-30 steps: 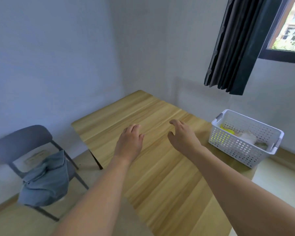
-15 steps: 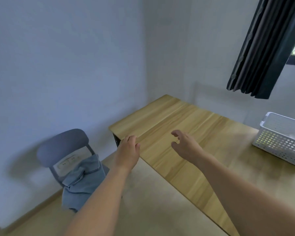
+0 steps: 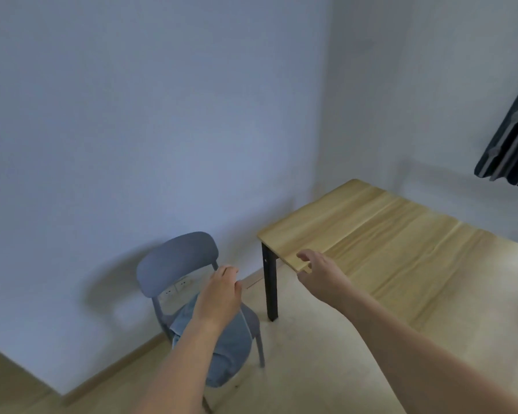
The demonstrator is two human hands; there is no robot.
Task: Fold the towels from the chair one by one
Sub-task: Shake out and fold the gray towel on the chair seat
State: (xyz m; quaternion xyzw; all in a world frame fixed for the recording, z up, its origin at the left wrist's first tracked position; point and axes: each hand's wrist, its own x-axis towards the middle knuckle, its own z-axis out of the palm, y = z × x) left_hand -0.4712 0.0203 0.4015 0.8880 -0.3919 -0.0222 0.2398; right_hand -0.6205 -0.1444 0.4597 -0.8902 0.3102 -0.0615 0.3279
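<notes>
A grey chair [image 3: 175, 258] stands against the wall at lower left. A crumpled blue-grey towel [image 3: 234, 351] lies on its seat and hangs over the front edge. My left hand [image 3: 219, 297] is stretched out above the towel, fingers loosely curled, holding nothing. My right hand [image 3: 320, 271] hovers near the near-left corner of the wooden table [image 3: 401, 243], fingers relaxed and empty. My left forearm hides part of the towel.
The table's black leg [image 3: 270, 288] stands just right of the chair. A wall socket [image 3: 177, 286] shows behind the chair back. A dark curtain [image 3: 515, 138] hangs at the far right. Pale floor lies between chair and table.
My view has swung left: the white basket has left the frame and the chair now sits near centre. Both hands have moved left, my left one now over the towel.
</notes>
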